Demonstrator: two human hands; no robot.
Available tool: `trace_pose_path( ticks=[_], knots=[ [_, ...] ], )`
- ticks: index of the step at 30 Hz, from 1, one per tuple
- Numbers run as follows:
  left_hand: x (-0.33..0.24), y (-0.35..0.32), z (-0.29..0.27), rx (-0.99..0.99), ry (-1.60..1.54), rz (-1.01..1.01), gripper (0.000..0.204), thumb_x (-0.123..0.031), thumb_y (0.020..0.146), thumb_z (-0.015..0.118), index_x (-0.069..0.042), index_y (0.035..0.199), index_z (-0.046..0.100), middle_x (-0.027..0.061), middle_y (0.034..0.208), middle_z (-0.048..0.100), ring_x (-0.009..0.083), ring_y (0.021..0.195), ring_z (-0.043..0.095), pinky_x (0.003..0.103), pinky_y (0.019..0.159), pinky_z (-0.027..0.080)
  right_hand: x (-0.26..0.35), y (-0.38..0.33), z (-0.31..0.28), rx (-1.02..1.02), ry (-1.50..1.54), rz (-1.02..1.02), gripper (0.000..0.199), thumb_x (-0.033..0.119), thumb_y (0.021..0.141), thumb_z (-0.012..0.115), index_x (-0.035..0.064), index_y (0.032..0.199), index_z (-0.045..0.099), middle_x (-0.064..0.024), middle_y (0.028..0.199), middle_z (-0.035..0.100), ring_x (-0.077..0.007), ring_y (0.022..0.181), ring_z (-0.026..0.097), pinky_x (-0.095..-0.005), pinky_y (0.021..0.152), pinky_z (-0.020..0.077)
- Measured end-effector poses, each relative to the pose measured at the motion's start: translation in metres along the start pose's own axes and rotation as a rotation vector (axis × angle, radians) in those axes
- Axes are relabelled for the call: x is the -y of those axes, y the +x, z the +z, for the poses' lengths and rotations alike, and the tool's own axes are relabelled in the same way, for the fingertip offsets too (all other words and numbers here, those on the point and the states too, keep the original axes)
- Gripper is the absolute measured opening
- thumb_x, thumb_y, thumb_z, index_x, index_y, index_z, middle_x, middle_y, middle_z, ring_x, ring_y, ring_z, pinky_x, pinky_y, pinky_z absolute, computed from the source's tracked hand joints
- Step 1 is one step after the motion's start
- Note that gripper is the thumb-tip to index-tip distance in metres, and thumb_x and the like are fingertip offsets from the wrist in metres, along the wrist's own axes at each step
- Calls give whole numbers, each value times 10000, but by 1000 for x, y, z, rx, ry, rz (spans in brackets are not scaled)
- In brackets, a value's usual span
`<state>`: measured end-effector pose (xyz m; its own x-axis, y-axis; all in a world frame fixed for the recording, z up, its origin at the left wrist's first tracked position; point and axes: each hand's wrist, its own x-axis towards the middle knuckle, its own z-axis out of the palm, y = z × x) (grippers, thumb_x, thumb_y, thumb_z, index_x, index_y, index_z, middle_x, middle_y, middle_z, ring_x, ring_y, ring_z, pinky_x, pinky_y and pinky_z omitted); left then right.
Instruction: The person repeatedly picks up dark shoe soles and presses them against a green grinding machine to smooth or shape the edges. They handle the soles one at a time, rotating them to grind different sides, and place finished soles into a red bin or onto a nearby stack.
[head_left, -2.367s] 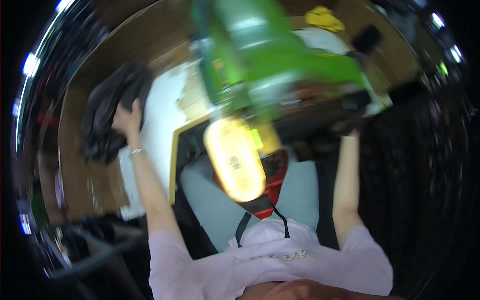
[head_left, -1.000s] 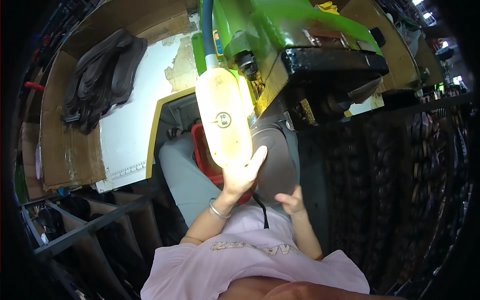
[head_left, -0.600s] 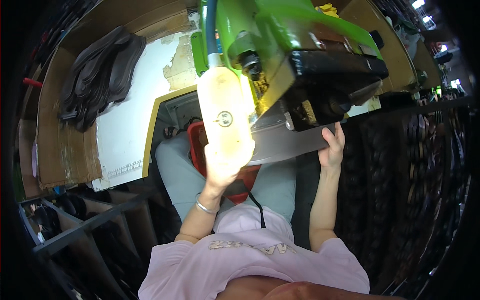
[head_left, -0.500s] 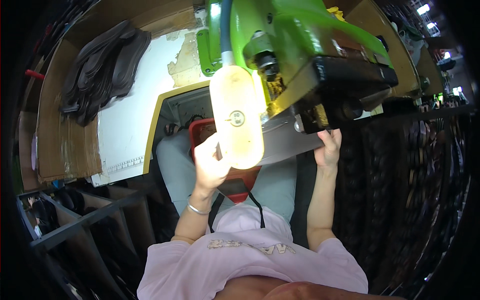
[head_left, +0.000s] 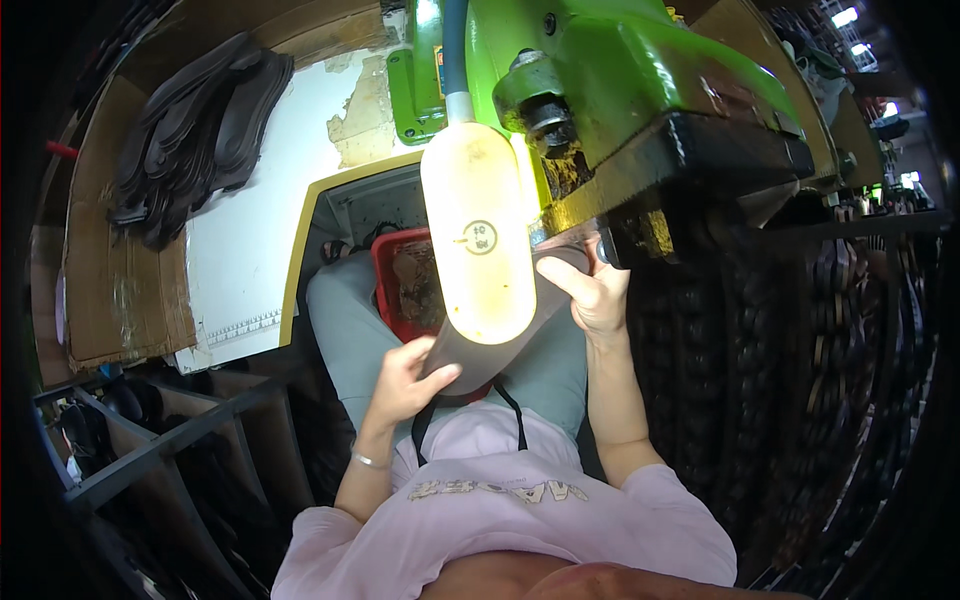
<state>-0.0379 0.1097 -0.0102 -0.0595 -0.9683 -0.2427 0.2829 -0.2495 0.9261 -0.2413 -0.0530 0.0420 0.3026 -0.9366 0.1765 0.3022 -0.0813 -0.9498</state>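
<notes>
Between my hands is a flat, dark grey shoe sole (head_left: 462, 358), slanting from near my lap up to the machine's working end. My left hand (head_left: 403, 388) pinches its near end, thumb on top. Around the far end my right hand (head_left: 592, 292) is closed, close beneath the black head (head_left: 690, 170) of a green machine (head_left: 650, 60). A bright oval lamp (head_left: 485, 290) hides the middle of the sole. Whether the sole touches the machine's working parts I cannot tell.
Several dark soles (head_left: 200, 130) lie piled at the left on a white tabletop (head_left: 235, 265) with cardboard walls (head_left: 130, 310). Below, a red bin (head_left: 385, 285) holds scraps between my legs. A divided rack (head_left: 190, 425) stands lower left; dark goods hang at the right.
My left hand has come down toward my body, and my right hand has moved left. The sole has swung from nearly level to a steep slant.
</notes>
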Motion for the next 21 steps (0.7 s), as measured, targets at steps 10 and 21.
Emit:
trace_pose_path(
  ticks=[10,21],
  knots=[
    [-33,88,72,-335,337,494,169,-63,830,684,42,958,653,47,839,663,80,756,580,224,687,474,-13,-112,2,-50,-171,292,565,108,751,752,-68,1215,484,-127,1103,605,-190,1017,577,-316,904,450],
    [-39,69,99,-235,-188,320,284,72,835,628,87,1112,572,90,975,652,94,833,601,200,739,485,7,-142,-105,-329,115,299,356,64,765,702,-16,1051,506,-100,968,624,-135,857,603,-262,773,481]
  ],
)
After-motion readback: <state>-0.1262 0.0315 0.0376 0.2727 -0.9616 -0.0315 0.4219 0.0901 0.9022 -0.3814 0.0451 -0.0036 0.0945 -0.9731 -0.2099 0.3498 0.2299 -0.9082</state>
